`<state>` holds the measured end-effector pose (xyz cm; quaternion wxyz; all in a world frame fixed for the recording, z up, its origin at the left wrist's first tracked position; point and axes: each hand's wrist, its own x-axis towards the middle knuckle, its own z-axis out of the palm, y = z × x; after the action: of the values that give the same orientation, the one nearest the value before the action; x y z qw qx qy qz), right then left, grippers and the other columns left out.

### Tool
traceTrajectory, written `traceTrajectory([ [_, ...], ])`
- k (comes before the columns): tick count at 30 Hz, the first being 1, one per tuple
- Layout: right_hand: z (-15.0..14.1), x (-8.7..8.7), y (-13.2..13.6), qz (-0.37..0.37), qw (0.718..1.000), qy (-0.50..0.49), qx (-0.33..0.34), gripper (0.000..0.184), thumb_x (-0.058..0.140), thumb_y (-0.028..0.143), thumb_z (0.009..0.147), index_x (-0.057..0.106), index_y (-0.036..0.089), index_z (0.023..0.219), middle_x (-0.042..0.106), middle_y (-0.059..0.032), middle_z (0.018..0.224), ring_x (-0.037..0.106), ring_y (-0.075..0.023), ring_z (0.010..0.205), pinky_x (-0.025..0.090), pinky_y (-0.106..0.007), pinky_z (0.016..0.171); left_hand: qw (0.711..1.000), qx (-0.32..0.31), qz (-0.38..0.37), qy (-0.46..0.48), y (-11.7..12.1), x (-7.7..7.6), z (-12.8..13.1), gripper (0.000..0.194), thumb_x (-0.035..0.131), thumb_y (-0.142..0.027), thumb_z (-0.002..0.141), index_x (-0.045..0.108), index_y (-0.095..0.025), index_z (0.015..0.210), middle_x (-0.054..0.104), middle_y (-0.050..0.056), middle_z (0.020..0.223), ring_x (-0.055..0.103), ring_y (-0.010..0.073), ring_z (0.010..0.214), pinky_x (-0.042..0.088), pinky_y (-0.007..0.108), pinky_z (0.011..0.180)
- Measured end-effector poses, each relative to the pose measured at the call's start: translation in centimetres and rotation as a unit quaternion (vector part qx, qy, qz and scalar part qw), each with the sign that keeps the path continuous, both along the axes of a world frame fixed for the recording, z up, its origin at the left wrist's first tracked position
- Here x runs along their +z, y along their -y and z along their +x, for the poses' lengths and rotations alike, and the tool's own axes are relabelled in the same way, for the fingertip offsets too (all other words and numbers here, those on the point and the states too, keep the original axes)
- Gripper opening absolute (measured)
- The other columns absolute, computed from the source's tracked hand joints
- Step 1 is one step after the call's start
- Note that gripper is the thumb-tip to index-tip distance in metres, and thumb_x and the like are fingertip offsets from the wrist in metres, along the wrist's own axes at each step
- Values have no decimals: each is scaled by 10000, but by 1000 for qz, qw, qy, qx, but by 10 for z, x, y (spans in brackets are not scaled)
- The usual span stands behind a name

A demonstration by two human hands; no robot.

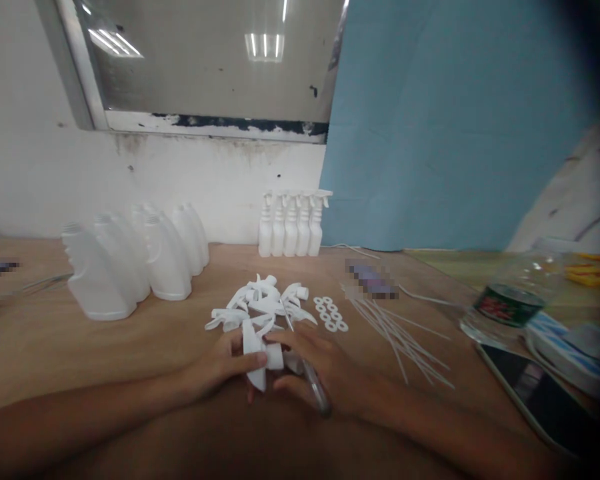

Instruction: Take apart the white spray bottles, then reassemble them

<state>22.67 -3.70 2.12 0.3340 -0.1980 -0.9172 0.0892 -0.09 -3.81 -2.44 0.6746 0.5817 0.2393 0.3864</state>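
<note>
While left hand (230, 360) grips sprayer (254, 347), right hand (327, 363) tool (316, 388), sprayer pile (266, 305) crowds front, rings (329, 314) beside.

Pictured on a bench (25, 353), with bottles (100, 283) at left and a row of spray bottles (291, 235) at the back, near the wall (230, 177). Shown nearer, with a heap of spray heads (265, 305) before that row, rings (325, 317) just right of the heap, tubes (403, 342) farther right, and a drink bottle (510, 305) behind a phone (535, 393) at far right.
</note>
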Motion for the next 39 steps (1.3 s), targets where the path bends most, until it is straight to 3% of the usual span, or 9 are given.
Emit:
traceTrajectory([
  [3,7,0,-1,-94,993,-66,40,493,465,513,985,491,206,1369,648,-85,1009,609,-220,877,501,-354,792,997,-19,-52,53,1,8,-2,356,671,-315,850,507,-138,1111,688,117,885,693,228,716,553,283,535],
  [6,15,-3,-2,-170,973,-152,45,429,358,469,1031,569,210,1300,625,-60,893,597,-188,781,491,-303,686,989,-31,-88,112,-1,12,-3,286,609,-212,827,503,-144,1084,683,120,900,695,254,767,549,316,587],
  [12,11,-7,3,-233,952,-179,90,218,471,365,1001,565,187,1084,658,-53,816,621,-163,705,478,-260,610,982,-37,-119,139,-6,10,-5,306,551,-256,796,484,-167,1081,664,90,838,686,293,837,540,373,653],
  [14,8,-6,4,-192,968,-147,70,129,478,274,987,574,192,1017,676,-53,819,640,-156,698,488,-254,617,981,-37,-130,136,-6,9,-6,282,538,-349,835,498,-167,1047,641,71,777,677,273,785,528,342,617],
  [17,4,-3,5,-44,993,-101,45,120,519,141,921,606,197,981,685,-35,785,642,-144,660,493,-248,614,983,-34,-141,115,-5,8,-5,346,481,-493,922,534,-153,962,596,45,674,612,190,598,445,246,486],
  [22,0,-4,1,189,978,-69,60,275,581,33,834,578,163,1076,715,-70,816,664,-175,685,526,-281,636,988,5,-129,83,-5,7,0,363,514,-470,959,556,-144,807,540,-2,562,465,88,418,303,183,389],
  [28,0,-2,-6,257,962,-4,90,262,560,39,866,571,144,1105,711,-89,814,649,-192,682,521,-301,602,990,25,-129,45,-8,3,0,422,515,-494,936,568,-131,726,562,20,561,497,101,402,295,183,346],
  [31,1,4,-4,221,969,9,108,251,540,56,882,576,140,1116,707,-108,857,655,-206,728,522,-318,634,991,24,-126,24,-6,3,0,421,519,-507,920,564,-137,724,561,17,536,472,99,359,271,183,313],
  [39,5,11,6,-11,991,-9,132,172,467,107,899,592,182,989,677,-68,847,648,-164,774,514,-270,698,992,30,-115,-38,1,8,1,308,615,-480,853,539,-182,878,534,-40,455,349,67,286,145,148,282],
])
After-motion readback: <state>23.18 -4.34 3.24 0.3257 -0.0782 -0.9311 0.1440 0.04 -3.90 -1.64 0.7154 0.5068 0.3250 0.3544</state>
